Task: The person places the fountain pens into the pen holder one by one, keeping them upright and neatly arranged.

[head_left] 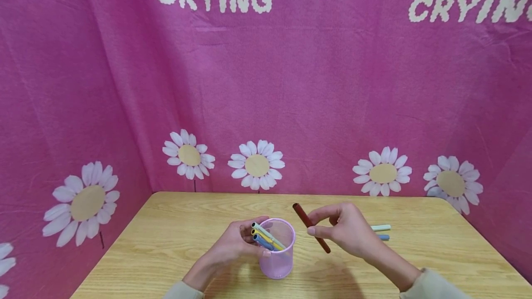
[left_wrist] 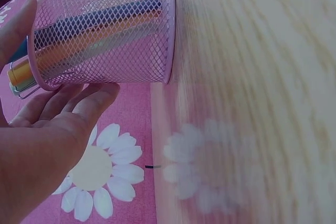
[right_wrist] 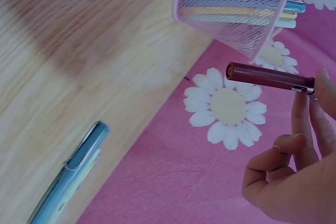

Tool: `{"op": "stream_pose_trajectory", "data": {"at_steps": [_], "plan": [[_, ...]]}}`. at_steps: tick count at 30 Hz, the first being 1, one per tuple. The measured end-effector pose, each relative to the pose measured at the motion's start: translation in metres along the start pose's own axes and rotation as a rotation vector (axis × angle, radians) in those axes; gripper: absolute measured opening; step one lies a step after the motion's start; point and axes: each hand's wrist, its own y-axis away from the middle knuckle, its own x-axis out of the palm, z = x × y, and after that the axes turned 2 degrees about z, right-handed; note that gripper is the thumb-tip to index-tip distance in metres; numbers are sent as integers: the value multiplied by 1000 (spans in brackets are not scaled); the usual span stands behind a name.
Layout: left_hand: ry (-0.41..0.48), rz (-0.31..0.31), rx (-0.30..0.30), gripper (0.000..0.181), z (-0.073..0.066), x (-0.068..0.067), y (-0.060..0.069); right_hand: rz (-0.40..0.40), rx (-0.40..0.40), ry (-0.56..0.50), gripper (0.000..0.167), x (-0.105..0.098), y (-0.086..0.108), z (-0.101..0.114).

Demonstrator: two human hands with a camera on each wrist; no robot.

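My left hand (head_left: 232, 247) holds a pink mesh pen cup (head_left: 277, 269) upright on the table, thumb and fingers on opposite sides near its rim. Three pens lean inside it: a blue pen (left_wrist: 94, 26), a yellow pen (left_wrist: 22, 73) and a pale green pen (right_wrist: 286, 23). To the right of the cup, my right hand (head_left: 351, 230) pinches a dark red pen (head_left: 302, 215) between thumb and fingertips. That pen is tilted in the air, apart from the cup, its lower end down to the right. In the right wrist view a clip shows near the fingers.
Beyond my right hand, a pale green pen (head_left: 381, 228) and a blue pen (head_left: 384, 237) lie side by side on the wooden table (head_left: 199, 211), partly hidden by the hand. A pink cloth (head_left: 311, 105) with daisies hangs behind and beside the table.
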Motion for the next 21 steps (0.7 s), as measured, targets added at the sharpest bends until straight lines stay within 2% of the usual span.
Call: {"op": "stream_pose_trajectory", "data": {"at_steps": [8,21], "plan": [[-9,-4,-16,83,-1,-1,0,-44,15,-15,15,4,-7,13],[-3,25,-11,82,0,-7,-4,-43,-61,-65,18,15,-27,30]]}}
